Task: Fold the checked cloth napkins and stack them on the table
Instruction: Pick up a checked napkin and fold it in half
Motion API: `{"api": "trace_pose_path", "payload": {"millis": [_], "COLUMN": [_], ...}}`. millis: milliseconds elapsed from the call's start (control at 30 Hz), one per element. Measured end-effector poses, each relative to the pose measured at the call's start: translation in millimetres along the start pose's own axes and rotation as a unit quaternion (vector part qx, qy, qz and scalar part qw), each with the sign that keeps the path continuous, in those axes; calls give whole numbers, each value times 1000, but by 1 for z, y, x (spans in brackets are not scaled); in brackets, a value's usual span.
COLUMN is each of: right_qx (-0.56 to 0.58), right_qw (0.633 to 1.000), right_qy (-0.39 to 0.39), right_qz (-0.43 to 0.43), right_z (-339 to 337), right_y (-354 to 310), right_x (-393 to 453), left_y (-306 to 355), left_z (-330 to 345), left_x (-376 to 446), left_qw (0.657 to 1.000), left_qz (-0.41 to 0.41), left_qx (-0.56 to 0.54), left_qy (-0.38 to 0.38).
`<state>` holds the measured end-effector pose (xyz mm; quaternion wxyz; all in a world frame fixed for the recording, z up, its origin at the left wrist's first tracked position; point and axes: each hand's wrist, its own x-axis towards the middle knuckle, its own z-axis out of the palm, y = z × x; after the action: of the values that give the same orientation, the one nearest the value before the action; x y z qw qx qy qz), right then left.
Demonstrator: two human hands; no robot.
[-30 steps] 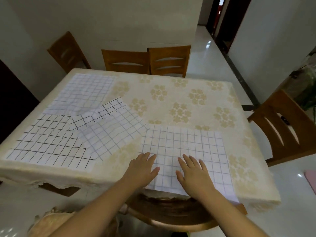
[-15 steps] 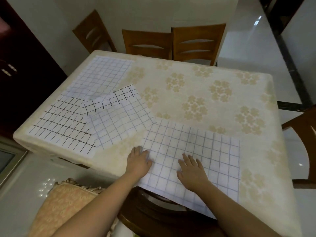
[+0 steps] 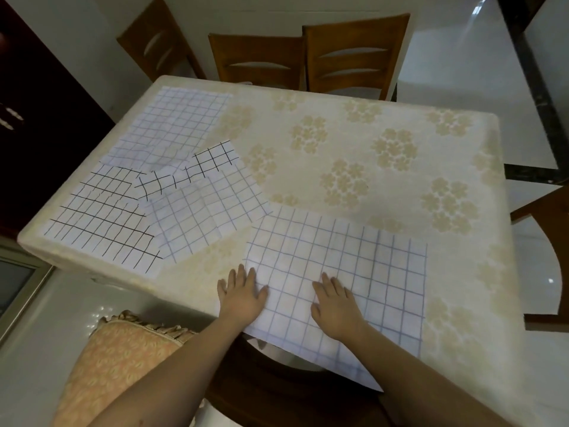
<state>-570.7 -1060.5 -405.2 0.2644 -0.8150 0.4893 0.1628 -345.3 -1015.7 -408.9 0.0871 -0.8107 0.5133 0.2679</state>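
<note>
A white napkin with a blue check (image 3: 354, 266) lies spread flat at the table's near edge, its front hem hanging over. My left hand (image 3: 243, 295) rests flat on its left border, fingers apart. My right hand (image 3: 335, 305) presses flat on its near middle. To the left, several more checked napkins overlap: a blue-checked one (image 3: 212, 211), a small black-checked one (image 3: 203, 167), a large black-checked one (image 3: 101, 223) at the left corner, and a pale blue-checked one (image 3: 175, 124) at the far left.
The table (image 3: 354, 155) wears a cream floral cloth. Wooden chairs (image 3: 351, 57) stand along the far side, and another chair (image 3: 551, 248) is at the right. A peach cushion (image 3: 123, 359) sits below the near left, and a round wooden seat is under my arms.
The view has tilted further down over the table. Both hands stay flat on the near napkin, having slid slightly toward me and to the left on it.
</note>
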Motion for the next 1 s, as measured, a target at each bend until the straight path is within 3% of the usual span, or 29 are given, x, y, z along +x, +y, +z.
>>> {"api": "trace_pose_path", "payload": {"millis": [300,533,633,700,800,1000], "right_qx": [36,99,263,397,496,466], "right_qw": [999,995,962,905,850,855], "right_qy": [-14,-11,61,132,157,180], "right_qz": [-18,-18,34,73,80,136], "right_z": [-1,-5,-23,-39,-68,-95], "right_y": [10,13,10,7,-2,-3], "right_x": [0,2,-2,-11,-29,-46], "left_y": [27,51,64,74,88,106], "left_z": [-32,-74,-79,-79,-77,-74], "left_x": [-17,-45,-61,-72,-88,-108], "left_qw": [994,971,963,959,946,927], "left_qz": [43,190,234,261,308,368], "left_qx": [-74,-106,-83,-57,-25,-2], "left_qy": [62,95,102,98,99,73]}}
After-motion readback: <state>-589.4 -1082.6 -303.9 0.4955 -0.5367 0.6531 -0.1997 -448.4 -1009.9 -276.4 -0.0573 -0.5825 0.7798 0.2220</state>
